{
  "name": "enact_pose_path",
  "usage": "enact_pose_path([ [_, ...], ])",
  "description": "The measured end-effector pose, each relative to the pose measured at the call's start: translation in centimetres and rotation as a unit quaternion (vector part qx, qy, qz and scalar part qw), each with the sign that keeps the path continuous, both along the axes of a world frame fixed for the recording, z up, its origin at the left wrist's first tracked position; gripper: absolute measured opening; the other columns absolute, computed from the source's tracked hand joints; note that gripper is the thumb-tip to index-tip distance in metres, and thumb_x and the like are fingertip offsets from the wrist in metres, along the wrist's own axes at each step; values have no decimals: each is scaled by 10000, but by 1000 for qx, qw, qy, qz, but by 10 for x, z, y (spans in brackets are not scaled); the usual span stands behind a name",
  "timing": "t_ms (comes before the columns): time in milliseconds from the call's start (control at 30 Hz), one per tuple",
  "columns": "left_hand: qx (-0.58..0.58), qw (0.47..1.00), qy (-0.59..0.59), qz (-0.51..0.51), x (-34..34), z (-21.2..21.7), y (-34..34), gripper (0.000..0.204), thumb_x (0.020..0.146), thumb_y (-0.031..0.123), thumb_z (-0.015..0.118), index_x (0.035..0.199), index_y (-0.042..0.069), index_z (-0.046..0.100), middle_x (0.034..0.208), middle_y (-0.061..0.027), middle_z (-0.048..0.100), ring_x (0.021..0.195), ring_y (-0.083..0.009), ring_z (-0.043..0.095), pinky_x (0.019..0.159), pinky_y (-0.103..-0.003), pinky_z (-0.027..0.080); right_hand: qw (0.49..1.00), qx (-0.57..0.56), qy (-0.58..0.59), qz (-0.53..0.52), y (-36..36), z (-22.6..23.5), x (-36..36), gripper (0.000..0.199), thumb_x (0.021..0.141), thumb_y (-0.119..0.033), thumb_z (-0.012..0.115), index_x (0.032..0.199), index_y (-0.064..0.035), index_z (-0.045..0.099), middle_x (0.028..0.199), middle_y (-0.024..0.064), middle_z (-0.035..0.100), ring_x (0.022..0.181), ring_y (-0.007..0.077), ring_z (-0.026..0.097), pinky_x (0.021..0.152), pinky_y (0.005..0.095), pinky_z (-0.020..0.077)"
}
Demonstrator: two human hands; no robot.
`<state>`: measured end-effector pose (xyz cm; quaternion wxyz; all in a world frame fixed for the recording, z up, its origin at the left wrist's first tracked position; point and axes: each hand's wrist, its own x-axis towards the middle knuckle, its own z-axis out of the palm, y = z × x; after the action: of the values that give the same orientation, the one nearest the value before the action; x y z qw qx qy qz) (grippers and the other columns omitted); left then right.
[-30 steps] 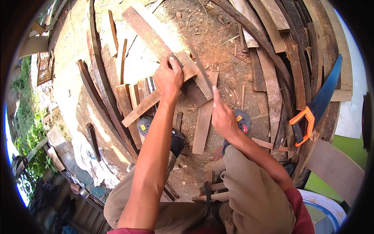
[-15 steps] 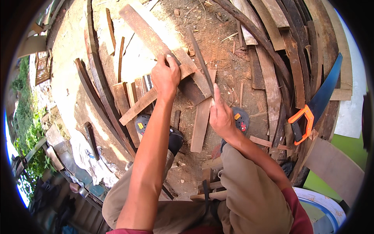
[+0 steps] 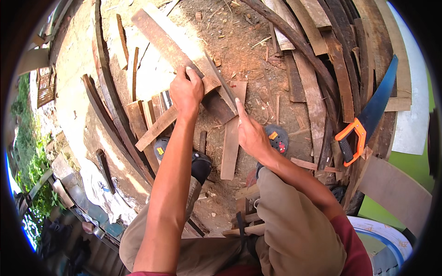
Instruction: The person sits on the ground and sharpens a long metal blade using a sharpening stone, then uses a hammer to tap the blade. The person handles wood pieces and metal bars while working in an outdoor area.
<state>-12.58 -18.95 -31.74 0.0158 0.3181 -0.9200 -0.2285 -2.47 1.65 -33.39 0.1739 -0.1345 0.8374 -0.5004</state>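
My left hand (image 3: 187, 92) is closed round a short wooden strip (image 3: 159, 127), held at a slant. Its cut end (image 3: 212, 84) sticks out to the right of my knuckles. Beneath that end lie a long brown board (image 3: 161, 37) and a dark wooden block (image 3: 218, 105). My right hand (image 3: 253, 135) grips a long, narrow dark blade (image 3: 223, 85), the index finger stretched along it. My palm hides its handle. The blade lies close along the board's right edge, just right of the strip's end; whether they touch I cannot tell.
An orange-handled handsaw (image 3: 368, 119) rests on stacked planks (image 3: 315, 99) at the right. Long dark timbers (image 3: 110, 78) lie at the left. A loose board (image 3: 230, 154) lies between my shoes (image 3: 277, 138). White cloth (image 3: 106, 188) is at the lower left.
My right hand has moved left with the blade, which has come down from standing clear on the right to lie beside the board and the strip's end. My left hand keeps its hold.
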Motion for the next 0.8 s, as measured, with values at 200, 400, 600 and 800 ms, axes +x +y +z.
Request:
enact_pose_path([
  [200, -3, 1000, 11, -6, 1, -4, -3, 373, 983, 292, 472, 1001, -19, 677, 912, -322, 692, 887, -508, 665, 822, -547, 500, 998, 26, -40, 41, 2, 3, -2, 832, 889, 33, 524, 1629, -153, 193, 973, 249, 620, 766, 467, 642, 701, 534, 536],
  [400, -18, 1000, 15, -16, 2, -7, -5, 410, 991, 301, 449, 1034, -40, 672, 961, -326, 691, 916, -509, 665, 834, -557, 494, 999, -13, 44, -1, -2, 5, -5, 844, 895, 19, 532, 1634, -186, 181, 959, 236, 613, 772, 462, 647, 705, 534, 544],
  [600, -17, 1000, -8, -16, 2, -13, -8, 430, 982, 299, 420, 995, -29, 698, 940, -277, 709, 920, -459, 675, 862, -506, 492, 999, -17, 26, -8, 3, 4, -6, 819, 912, 15, 526, 1633, -200, 202, 925, 209, 595, 733, 449, 638, 677, 532, 540],
  [800, -12, 999, 14, -27, 3, -13, -8, 410, 982, 284, 442, 1064, -42, 677, 948, -338, 683, 918, -529, 653, 841, -551, 500, 998, 41, -27, 37, 2, 11, -4, 796, 913, 27, 512, 1628, -160, 216, 899, 212, 589, 710, 448, 627, 647, 526, 530],
])
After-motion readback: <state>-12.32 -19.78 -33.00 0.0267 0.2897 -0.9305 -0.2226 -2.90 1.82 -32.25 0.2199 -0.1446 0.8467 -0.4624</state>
